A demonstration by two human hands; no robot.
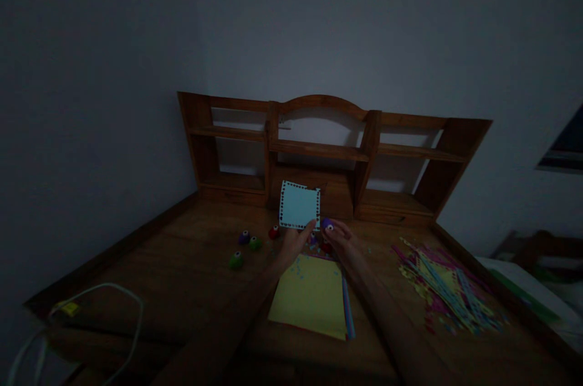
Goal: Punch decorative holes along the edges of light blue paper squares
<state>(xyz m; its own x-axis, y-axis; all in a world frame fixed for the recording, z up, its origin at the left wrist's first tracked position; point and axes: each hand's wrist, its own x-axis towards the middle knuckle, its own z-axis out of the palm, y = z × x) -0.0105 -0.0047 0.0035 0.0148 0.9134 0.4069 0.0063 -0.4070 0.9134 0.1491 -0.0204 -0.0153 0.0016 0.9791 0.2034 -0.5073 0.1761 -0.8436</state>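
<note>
Pale-blue sheet (pixel 298 205) with small holes along its edges is being held up above the desk (pixel 191 277) by the left hand (pixel 293 244), its face turning toward the wearer and its upper edge leaning slightly down toward the right. The left fingers are closing on its lower right part, the thumb lying over the front near the corner and the others mostly hiding behind. Just to the right of that corner, the right hand (pixel 342 241) is gripping a purple punch (pixel 327 225), its fingers clamping around the rounded body while a pale round spot is facing the camera. So the sheet is lying to the left of the right fingers and reaching up from the left ones, with the left hand being the nearer, actually touching it; whether the punch is meeting the sheet's edge, the dim light is not letting one tell. Being almost square, the sheet is showing no marked long axis, but its right edge is running roughly upright beside the punch. Below both hands, a stack of yellow paper (pixel 310 301) is resting between the forearms, pale-blue specks scattering over its far end, while a red punch (pixel 274 232) is sitting just left of the left hand.
</note>
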